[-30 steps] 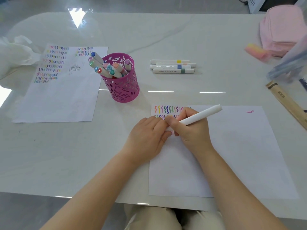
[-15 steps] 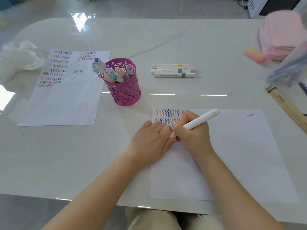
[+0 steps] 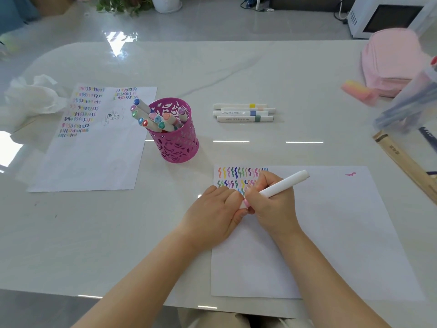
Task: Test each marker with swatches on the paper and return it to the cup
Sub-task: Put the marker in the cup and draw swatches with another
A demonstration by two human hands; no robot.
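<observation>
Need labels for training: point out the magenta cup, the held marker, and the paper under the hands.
magenta pen cup (image 3: 176, 147), head view, front cut-out wall.
white marker (image 3: 283, 183), head view, mid-barrel.
swatch paper (image 3: 343, 233), head view, bare right half.

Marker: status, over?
Right hand grips marker over swatch paper. Left hand pinches its pink end. Path to cup unobstructed.

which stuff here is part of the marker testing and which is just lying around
Job: marker gripped by right hand, left hand pinching its pink end; paper; cup with its markers; probably the four loose markers.

Lying about: filled sheet; tissue; pink pouch; plastic box; wooden strip.
</observation>
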